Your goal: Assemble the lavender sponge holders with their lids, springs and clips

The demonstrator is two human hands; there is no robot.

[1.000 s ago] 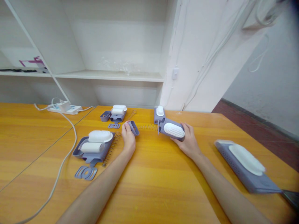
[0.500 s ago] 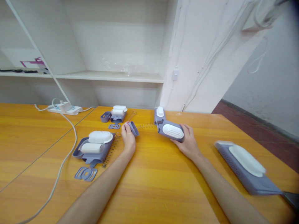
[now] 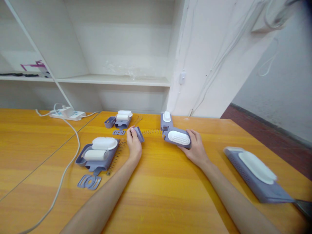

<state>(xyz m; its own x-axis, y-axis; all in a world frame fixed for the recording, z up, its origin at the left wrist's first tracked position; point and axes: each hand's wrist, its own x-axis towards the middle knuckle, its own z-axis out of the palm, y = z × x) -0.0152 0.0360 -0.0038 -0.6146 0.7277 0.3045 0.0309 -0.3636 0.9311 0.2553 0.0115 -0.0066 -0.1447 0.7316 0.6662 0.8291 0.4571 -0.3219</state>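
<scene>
My left hand (image 3: 134,146) is closed around a small grey-purple plastic cap (image 3: 139,134), its hollow side facing right. A thin coil spring (image 3: 151,131) stretches between this cap and the grey-purple plastic housing (image 3: 168,138) gripped by my right hand (image 3: 197,149). An oval white ribbed pad (image 3: 179,137) covers the housing's upper face. Whether the spring is fixed at either end, I cannot tell. Just behind the housing stands a similar grey-purple part (image 3: 166,125) with a smaller white pad.
Left of my hands lies a disassembled set: housing with white pads (image 3: 104,143), slotted plate (image 3: 89,181) and spring (image 3: 115,158). A second set (image 3: 123,120) sits farther back. A larger padded purple piece (image 3: 258,172) lies right. A power strip (image 3: 68,113) and white cable (image 3: 65,172) cross the left.
The housing in my right hand has shifted slightly left, towards the cap. My left hand and the cap have barely moved.
</scene>
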